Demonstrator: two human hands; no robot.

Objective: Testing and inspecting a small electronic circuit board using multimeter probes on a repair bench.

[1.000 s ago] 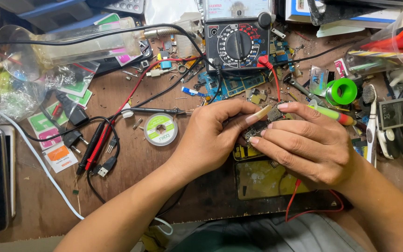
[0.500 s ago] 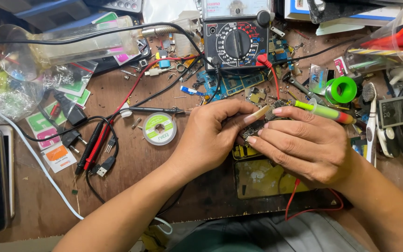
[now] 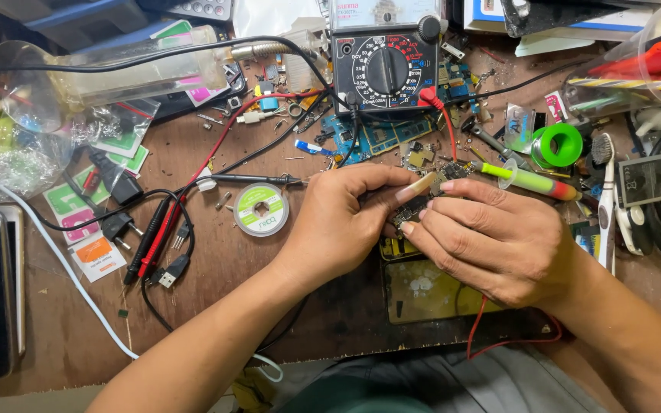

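Hands meet over workbench point(image 3: 216, 268): left hand point(image 3: 338, 222), right hand point(image 3: 499, 237), both grips pinching small circuit board point(image 3: 411, 214).

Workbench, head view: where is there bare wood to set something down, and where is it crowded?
Bare wood lies on the workbench near its front edge, left of the left forearm, below the black plug leads. A smaller patch sits between the solder-wick spool and the left hand. Around the multimeter it is crowded.

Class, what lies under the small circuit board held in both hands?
Under the small dark circuit board a yellowish rectangular panel shows on the wooden workbench; the hands cover the rest.
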